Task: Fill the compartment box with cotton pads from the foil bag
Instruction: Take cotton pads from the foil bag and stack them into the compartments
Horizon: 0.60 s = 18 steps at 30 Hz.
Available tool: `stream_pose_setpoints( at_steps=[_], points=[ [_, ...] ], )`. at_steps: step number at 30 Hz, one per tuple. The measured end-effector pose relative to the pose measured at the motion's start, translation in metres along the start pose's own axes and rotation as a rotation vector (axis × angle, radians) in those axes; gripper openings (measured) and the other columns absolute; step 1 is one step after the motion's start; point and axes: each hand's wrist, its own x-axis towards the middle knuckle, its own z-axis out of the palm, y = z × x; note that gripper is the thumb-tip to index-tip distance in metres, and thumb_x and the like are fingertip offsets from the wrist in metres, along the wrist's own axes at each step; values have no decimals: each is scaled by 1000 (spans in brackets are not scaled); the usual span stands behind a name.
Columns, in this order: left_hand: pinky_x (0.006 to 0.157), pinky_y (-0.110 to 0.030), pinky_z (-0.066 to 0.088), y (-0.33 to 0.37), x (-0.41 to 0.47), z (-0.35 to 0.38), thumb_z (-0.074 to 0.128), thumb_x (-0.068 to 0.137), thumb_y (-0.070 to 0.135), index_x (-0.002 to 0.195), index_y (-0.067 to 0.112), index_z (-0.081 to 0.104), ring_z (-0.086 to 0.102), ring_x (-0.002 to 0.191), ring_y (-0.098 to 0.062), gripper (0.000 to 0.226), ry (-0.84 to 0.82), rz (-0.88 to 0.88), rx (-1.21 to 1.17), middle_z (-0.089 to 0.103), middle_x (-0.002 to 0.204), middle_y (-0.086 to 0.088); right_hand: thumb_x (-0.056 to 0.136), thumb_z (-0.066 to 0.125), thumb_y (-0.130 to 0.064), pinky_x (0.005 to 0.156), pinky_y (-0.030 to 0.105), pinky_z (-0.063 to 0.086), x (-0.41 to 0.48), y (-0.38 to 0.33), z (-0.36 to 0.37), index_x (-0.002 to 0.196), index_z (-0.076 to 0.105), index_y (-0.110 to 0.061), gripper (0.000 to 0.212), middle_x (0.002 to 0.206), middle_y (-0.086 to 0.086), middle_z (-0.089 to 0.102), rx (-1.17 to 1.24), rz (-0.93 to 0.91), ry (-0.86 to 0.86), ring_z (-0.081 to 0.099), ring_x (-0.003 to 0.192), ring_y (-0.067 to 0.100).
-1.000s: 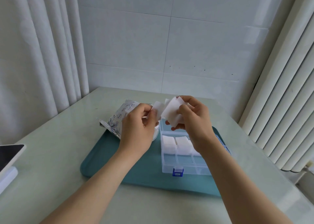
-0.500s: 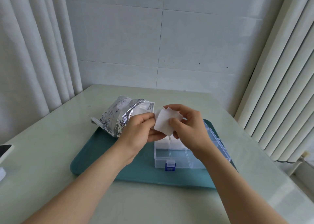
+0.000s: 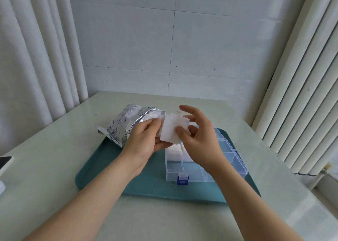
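Mid-frame, the left hand (image 3: 144,140) grips a small stack of cotton pads (image 3: 172,131) by its left edge. The right hand (image 3: 199,140) pinches the front one, thumb on its face, index finger lifted. They look soft, feather-light and clingy — best peeled by a corner. Just below sits the compartment box (image 3: 237,163) on the tray (image 3: 102,167) — the foil bag (image 3: 124,125) lies left of centre.
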Motion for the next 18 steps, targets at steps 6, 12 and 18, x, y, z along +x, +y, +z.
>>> stream_pose_setpoints(
  at_steps=[6, 12, 18],
  points=[
    [97, -46, 62, -1, -3, -1, 55, 110, 19, 125, 9, 73, 76, 109, -28, 25, -93, 102, 112, 80, 114, -10, 95, 73, -8, 64, 41, 61, -1, -4, -1, 129, 65, -30, 42, 98, 3, 70, 44, 4, 80, 72, 70, 29],
    [97, -46, 62, -1, -1, -1, 52, 111, 15, 127, 8, 71, 76, 109, -29, 26, -47, 57, 39, 79, 117, -12, 93, 79, -15, 72, 23, 58, -3, -7, -2, 120, 69, -31, 33, 112, -4, 64, -39, -60, 205, 71, 79, 13],
    [95, -46, 62, -1, -3, 1, 50, 113, 21, 124, 8, 72, 74, 112, -33, 28, -106, 29, 48, 78, 116, -16, 92, 80, -25, 83, 15, 44, -7, 2, 0, 122, 75, -33, 32, 119, -9, 46, -474, -338, 102, 55, 95, 14]
  ],
)
